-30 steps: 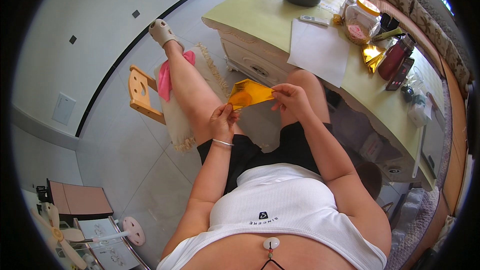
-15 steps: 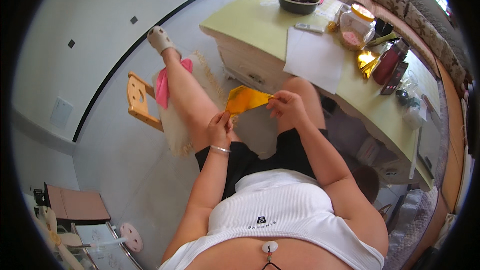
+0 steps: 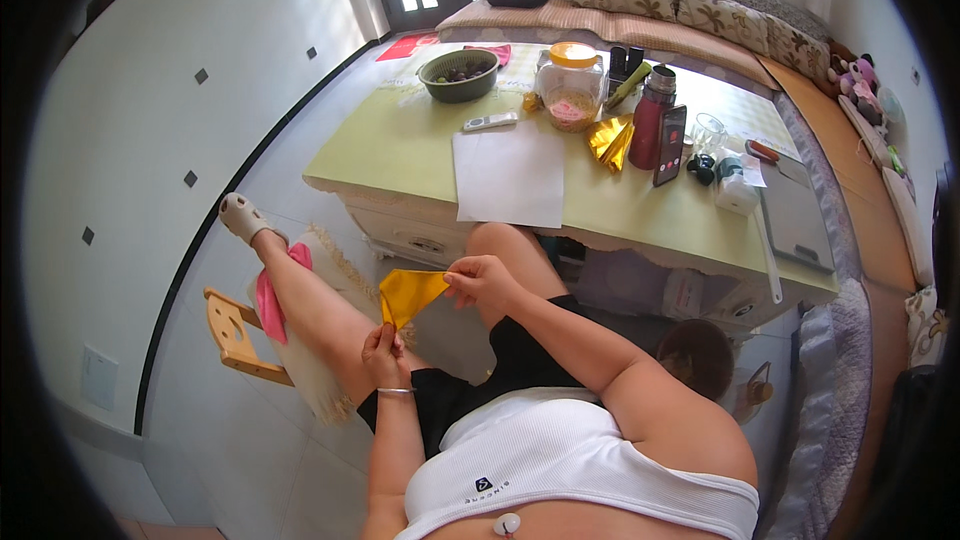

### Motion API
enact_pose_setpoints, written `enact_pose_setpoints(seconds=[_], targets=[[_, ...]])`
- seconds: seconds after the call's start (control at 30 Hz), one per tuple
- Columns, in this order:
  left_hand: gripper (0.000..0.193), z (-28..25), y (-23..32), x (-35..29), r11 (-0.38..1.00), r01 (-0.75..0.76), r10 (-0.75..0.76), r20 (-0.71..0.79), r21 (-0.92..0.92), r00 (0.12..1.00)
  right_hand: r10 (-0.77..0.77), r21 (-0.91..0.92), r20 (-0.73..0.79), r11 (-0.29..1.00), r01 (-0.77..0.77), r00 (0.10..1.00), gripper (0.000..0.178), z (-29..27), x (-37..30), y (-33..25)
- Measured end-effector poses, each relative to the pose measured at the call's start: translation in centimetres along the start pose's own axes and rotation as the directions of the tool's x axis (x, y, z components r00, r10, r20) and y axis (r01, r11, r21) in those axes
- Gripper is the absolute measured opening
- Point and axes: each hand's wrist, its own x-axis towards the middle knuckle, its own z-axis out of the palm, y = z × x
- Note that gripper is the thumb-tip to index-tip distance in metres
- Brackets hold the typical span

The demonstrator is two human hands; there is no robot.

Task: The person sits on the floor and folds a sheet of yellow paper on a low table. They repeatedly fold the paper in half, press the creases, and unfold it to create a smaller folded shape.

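The far, pale green table (image 3: 620, 210) is topped with white paper (image 3: 510, 175). Nearer and left, the gold sheet (image 3: 412, 294) is pinched at its near corner by the left hand (image 3: 386, 358) and at its right tip by the right hand (image 3: 484, 283).

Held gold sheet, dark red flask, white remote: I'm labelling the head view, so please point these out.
Held gold sheet (image 3: 410, 293), head view: middle of its face.
Dark red flask (image 3: 648, 133), head view: side of its body.
White remote (image 3: 490, 122), head view: middle of its top.
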Motion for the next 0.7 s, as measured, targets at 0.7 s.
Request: enact_pose_setpoints(seconds=[0.7], targets=[[0.006, 15.7, 4.8, 2.8, 0.838, -0.148, -0.168, 0.507, 0.525, 0.846, -0.159, -0.11, -0.252, 0.985, 0.135, 0.955, 0.015, -10.2, -2.5, -10.0]])
